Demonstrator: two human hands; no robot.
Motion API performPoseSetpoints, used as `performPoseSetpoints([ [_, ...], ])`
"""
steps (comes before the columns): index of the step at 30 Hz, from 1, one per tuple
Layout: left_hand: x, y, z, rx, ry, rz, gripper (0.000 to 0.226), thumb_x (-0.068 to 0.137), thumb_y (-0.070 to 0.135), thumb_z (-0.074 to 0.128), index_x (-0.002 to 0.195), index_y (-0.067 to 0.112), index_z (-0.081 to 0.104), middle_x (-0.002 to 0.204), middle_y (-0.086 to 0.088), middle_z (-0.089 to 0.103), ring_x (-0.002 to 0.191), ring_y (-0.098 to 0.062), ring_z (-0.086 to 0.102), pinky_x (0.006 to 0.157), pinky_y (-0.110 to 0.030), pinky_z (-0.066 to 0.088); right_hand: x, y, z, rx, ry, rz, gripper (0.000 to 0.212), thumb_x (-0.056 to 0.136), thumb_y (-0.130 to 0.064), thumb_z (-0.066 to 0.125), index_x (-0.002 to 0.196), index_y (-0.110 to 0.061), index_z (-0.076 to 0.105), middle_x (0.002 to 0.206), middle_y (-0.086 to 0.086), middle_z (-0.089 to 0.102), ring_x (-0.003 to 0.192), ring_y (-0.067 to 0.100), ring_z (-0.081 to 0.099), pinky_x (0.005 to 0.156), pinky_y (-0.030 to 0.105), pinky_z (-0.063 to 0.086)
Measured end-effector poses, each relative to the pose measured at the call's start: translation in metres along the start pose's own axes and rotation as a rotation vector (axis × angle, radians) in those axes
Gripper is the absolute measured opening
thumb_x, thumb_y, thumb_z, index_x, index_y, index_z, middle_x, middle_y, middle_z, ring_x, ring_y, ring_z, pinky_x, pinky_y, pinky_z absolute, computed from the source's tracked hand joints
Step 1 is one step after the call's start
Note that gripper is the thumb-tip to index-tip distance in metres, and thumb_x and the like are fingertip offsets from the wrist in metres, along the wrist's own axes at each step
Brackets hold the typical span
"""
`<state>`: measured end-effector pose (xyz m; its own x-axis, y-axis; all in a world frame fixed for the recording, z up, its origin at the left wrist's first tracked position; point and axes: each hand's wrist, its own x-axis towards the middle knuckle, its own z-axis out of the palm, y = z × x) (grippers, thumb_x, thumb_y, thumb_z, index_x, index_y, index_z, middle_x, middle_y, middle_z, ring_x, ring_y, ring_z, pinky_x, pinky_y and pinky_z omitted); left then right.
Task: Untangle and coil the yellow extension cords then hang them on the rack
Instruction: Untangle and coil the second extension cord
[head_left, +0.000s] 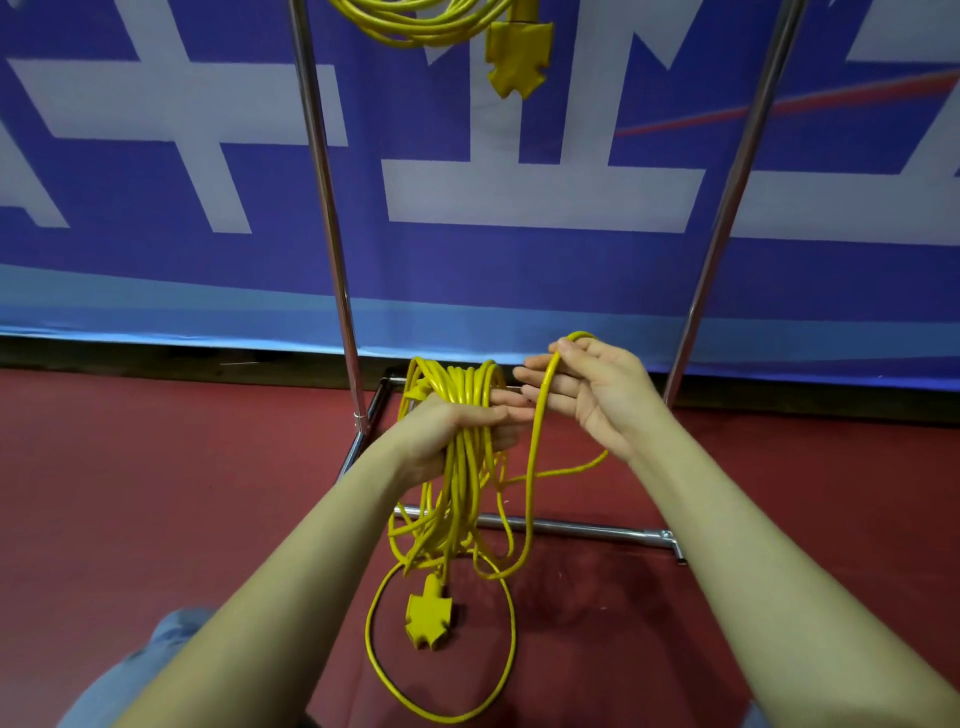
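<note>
My left hand (457, 431) grips a bundle of yellow extension cord loops (460, 389) in front of me, low over the floor. Loose loops hang down from it, and its three-way socket end (428, 618) dangles near the floor inside a wide loop. My right hand (587, 389) is just to the right, holding a single strand (537, 431) of the same cord draped over its fingers. A second coiled yellow cord (415, 26) with its socket end (517, 57) hangs from the rack at the top of the view.
The chrome rack's two uprights (324, 208) (727, 208) rise on either side of my hands, and its base bar (582, 530) lies on the red floor (156, 493). A blue and white banner (519, 197) stands behind. My knee in jeans (150, 660) shows at the bottom left.
</note>
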<state>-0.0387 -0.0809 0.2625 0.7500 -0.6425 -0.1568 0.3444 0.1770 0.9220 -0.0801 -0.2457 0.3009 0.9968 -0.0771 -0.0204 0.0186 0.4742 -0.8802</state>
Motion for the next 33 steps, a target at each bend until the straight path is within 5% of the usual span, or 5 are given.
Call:
performPoseSetpoints([
  [9, 0.001, -0.011, 0.019, -0.008, -0.115, -0.032, 0.013, 0.082, 0.002, 0.061, 0.095, 0.002, 0.063, 0.071, -0.007, 0.065, 0.072, -0.020, 0.069, 0.078, -0.033, 0.058, 0.005, 0.000, -0.010, 0.012, 0.040, -0.008, 0.013, 0.098, -0.009, 0.044, 0.087, -0.005, 0.049, 0.077, 0.012, 0.071, 0.074, 0.023, 0.071, 0.069, 0.033, 0.060],
  [14, 0.010, -0.010, 0.015, -0.159, -0.031, 0.024, 0.011, 0.079, 0.007, 0.057, 0.090, 0.006, 0.060, 0.068, -0.003, 0.063, 0.072, -0.017, 0.069, 0.072, -0.030, 0.058, 0.007, 0.004, -0.020, -0.369, 0.137, 0.048, 0.017, 0.098, -0.014, 0.047, 0.083, -0.010, 0.056, 0.073, 0.008, 0.063, 0.051, 0.009, 0.056, 0.049, 0.018, 0.045],
  [22, 0.013, 0.008, 0.008, -0.374, 0.115, 0.199, 0.019, 0.094, -0.002, 0.040, 0.092, 0.004, 0.058, 0.069, -0.004, 0.069, 0.076, -0.018, 0.072, 0.075, -0.031, 0.059, -0.001, 0.023, -0.019, -0.727, -0.253, 0.182, 0.014, 0.094, -0.013, 0.054, 0.086, -0.016, 0.065, 0.077, -0.005, 0.069, 0.071, 0.008, 0.064, 0.067, 0.018, 0.046],
  [28, 0.008, 0.014, 0.004, -0.438, 0.169, 0.274, 0.018, 0.095, -0.001, 0.041, 0.092, 0.003, 0.058, 0.073, -0.007, 0.071, 0.079, -0.021, 0.073, 0.078, -0.032, 0.059, 0.004, 0.043, -0.011, -0.764, -0.248, 0.045, 0.010, 0.089, -0.003, 0.061, 0.097, -0.007, 0.064, 0.074, -0.001, 0.061, 0.063, -0.001, 0.054, 0.065, 0.014, 0.043],
  [33, 0.007, 0.015, 0.003, -0.432, 0.155, 0.237, 0.019, 0.095, 0.004, 0.042, 0.103, 0.002, 0.059, 0.089, -0.010, 0.074, 0.084, -0.020, 0.073, 0.073, -0.031, 0.059, 0.009, 0.043, -0.012, -0.814, -0.234, -0.064, 0.016, 0.087, -0.002, 0.062, 0.080, -0.015, 0.060, 0.073, -0.001, 0.059, 0.061, -0.002, 0.054, 0.069, 0.017, 0.045],
])
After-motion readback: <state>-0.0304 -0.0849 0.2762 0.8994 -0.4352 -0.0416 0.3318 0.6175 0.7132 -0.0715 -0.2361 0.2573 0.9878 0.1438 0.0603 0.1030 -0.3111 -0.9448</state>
